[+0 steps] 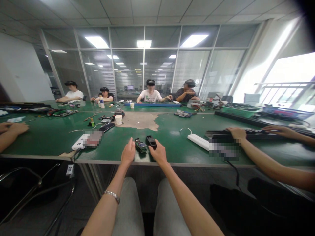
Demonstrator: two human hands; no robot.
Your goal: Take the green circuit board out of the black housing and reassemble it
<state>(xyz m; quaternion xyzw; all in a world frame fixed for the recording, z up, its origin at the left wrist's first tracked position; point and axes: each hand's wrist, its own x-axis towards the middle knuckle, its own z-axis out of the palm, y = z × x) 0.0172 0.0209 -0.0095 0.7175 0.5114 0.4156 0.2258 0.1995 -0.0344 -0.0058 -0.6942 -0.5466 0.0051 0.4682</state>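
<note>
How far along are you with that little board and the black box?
Done, it seems: the small circuit board and black box already sit side by side on the green work table. In hand: the right hand touches the box, while the left hand rests just beside the board, not holding it. Left: I see no cable joining them, though how much remains can't be told from here.

Workbench top (pixel 169 144) was green, with a worn tan patch; power strip (pixel 198 142) white; small box-shaped device (pixel 151 141) black; long bar (pixel 149 104) blue; paper cup (pixel 118 119) white.
</note>
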